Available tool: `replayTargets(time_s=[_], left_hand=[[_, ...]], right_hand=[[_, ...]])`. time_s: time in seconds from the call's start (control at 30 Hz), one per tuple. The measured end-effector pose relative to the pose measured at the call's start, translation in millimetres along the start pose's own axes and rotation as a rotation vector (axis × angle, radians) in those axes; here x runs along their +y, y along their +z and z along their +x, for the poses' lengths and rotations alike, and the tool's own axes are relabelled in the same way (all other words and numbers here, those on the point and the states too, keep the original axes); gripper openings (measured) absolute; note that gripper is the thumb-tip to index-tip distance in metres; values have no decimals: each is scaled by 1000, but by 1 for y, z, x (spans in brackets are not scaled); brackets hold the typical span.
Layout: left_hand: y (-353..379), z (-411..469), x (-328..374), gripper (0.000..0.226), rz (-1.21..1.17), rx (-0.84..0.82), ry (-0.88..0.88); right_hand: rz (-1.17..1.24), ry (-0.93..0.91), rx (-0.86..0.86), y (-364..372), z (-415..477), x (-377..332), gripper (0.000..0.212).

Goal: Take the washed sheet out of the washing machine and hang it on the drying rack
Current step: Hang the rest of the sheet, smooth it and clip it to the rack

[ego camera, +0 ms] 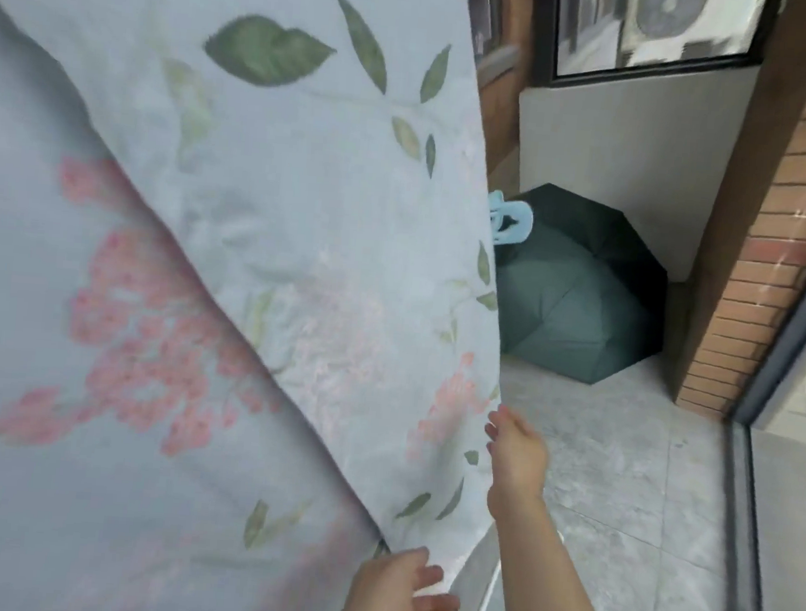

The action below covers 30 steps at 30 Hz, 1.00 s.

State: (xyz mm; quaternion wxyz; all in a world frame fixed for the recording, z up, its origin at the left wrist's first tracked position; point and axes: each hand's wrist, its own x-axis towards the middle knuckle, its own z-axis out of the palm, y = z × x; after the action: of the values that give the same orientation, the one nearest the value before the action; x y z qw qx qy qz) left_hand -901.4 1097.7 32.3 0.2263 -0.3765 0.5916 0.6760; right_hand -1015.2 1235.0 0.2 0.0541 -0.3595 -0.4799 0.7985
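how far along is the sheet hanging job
Done: the sheet is up and hangs spread, with a blue clip at its edge. In hand: left hand and right hand are at its lower edge. Left: probably just straightening it.

The sheet (251,245) filled the frame's left and centre, a clip (511,222) at its right edge mid-frame. Behind that edge an umbrella (579,309) lay on the floor (618,491), left of the pillar (770,266), below the window (654,31) at upper right.
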Motion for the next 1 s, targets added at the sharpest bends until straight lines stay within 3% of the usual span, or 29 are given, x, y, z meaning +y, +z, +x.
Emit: replayTargets(time_s=[0.27,0.47,0.6,0.7,0.8,0.87,1.0], left_hand=[[51,-72,101,15,112,-65,152],[59,-84,134,9,344,-11,441],[74,-75,147,9,456,-16,534],[104,-60,164,14,511,9,596],[145,-36,188,15,721,24,724],[174,-25,210,18,874,40,823],[226,-21,253,28,931,188,1100]], right_hand=[[-99,-192,-82,34,-7,-149,32],[-235,-303,-67,34,-8,-205,33],[-363,-363,-81,26,4,-233,31],[-453,-377,-172,32,32,-259,29],[-550,-393,-336,41,76,-285,29],[-592,-399,-491,46,104,-301,37],[-724,-411,-824,63,162,-317,62]])
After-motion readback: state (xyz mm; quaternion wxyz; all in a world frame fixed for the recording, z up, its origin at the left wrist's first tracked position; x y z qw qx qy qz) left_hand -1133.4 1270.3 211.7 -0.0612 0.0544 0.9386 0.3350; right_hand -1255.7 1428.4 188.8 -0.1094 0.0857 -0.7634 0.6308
